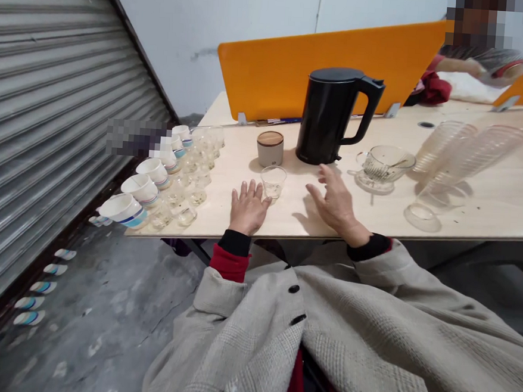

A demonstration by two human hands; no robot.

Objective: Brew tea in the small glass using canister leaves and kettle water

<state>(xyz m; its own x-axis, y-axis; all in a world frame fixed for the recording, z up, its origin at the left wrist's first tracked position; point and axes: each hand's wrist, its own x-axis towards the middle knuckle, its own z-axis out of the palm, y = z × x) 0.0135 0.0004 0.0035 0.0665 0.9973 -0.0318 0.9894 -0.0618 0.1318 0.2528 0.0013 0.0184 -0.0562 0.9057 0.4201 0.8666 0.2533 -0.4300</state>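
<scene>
My left hand lies flat on the table with its fingers spread, its thumb close to a clear plastic cup. Whether the thumb touches the cup I cannot tell. A little something dark shows at the bottom of that cup. To the right, my right hand is raised with fingers apart and nothing in it, in front of a black electric kettle. Behind the clear cup stands a grey canister with a wooden lid. A glass cup containing dark bits and a spoon-like utensil sits right of the kettle.
Rows of paper cups and clear cups line the table's left end. Stacked clear plastic cups lean at the right. An orange divider stands along the back. Another person's arm shows beyond it.
</scene>
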